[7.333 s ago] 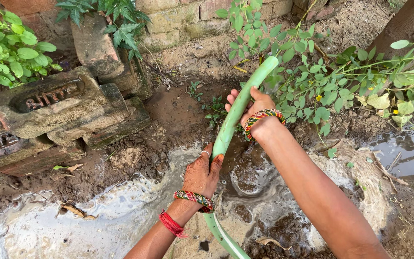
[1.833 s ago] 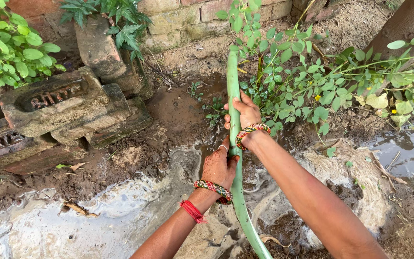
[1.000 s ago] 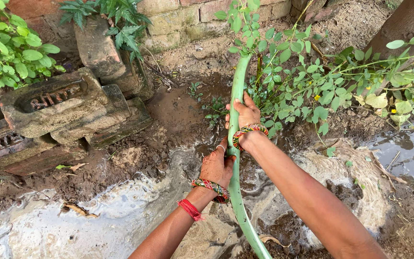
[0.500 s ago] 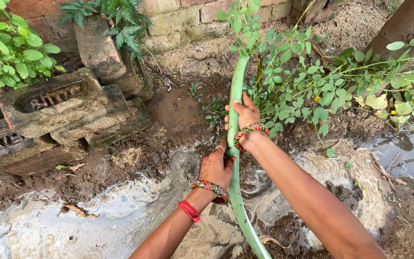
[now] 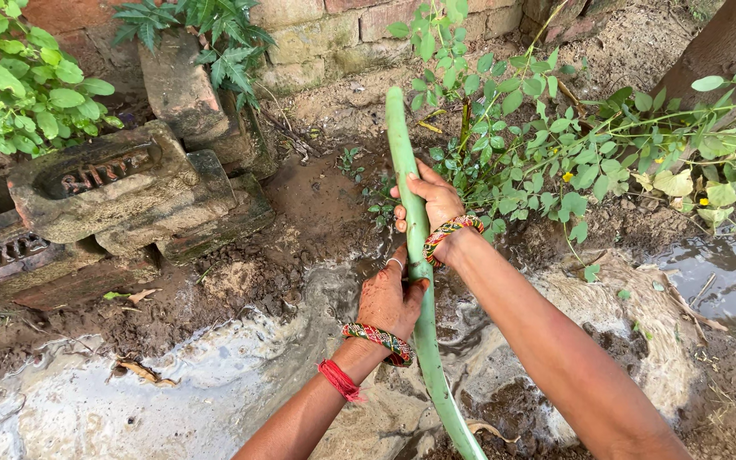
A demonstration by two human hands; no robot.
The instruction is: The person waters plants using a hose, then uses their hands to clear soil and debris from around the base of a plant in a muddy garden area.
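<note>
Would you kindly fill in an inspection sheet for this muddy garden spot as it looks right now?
Surface: wet mud with a milky puddle.
Job's things: long green stalk, slanting up from the ground.
Clutter: dry leaf on the mud.
Grippers: left hand grips the stalk low; right hand grips it higher.
Cables: nothing seen.
Surroundings: stacked old bricks, brick wall, leafy plants, dark water at right.

Green hose upright, left hand low, right hand higher — both grips closed, muddy ground — bricks left
</note>
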